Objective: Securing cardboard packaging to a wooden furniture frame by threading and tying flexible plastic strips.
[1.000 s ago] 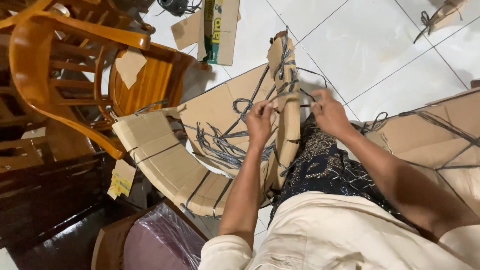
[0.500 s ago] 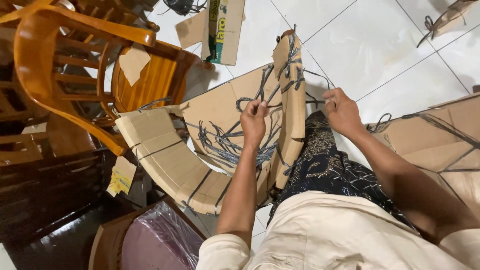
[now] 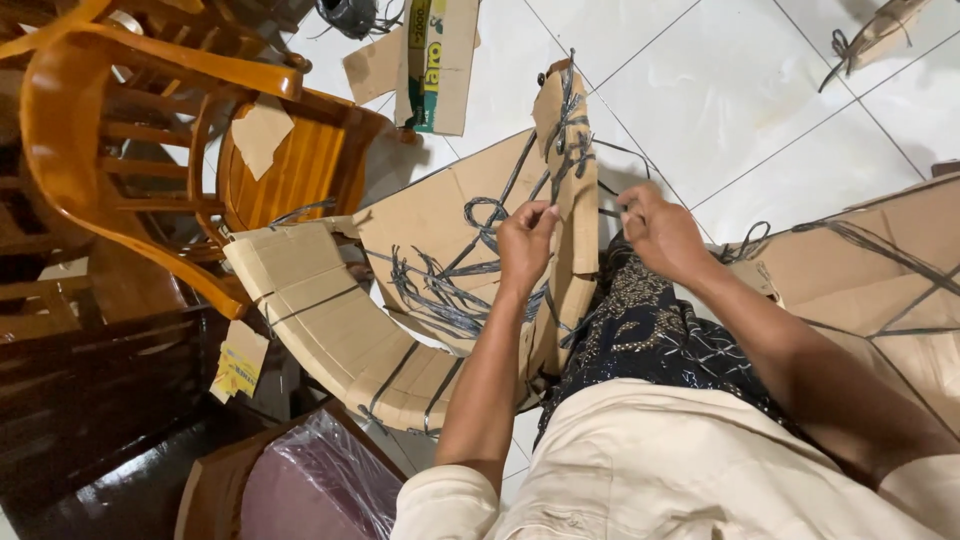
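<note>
Left hand [image 3: 524, 243], right hand [image 3: 655, 228] drawn closer together.

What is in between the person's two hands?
In the head view, an upright cardboard strip wrapped in dark string stands between the left hand and the right hand. Each hand pinches string beside it.

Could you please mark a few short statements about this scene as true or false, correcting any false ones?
1. The left hand pinches dark string at the cardboard-wrapped piece. True.
2. The right hand rests flat on the white tiled floor. False: it is raised at the wrapped piece's edge, fingers on the string.
3. A wooden chair stands to the left. True.
4. The chair's seat is bare. False: a cardboard scrap lies on it.
5. The floor is carpeted. False: it is glossy white tile.
</note>
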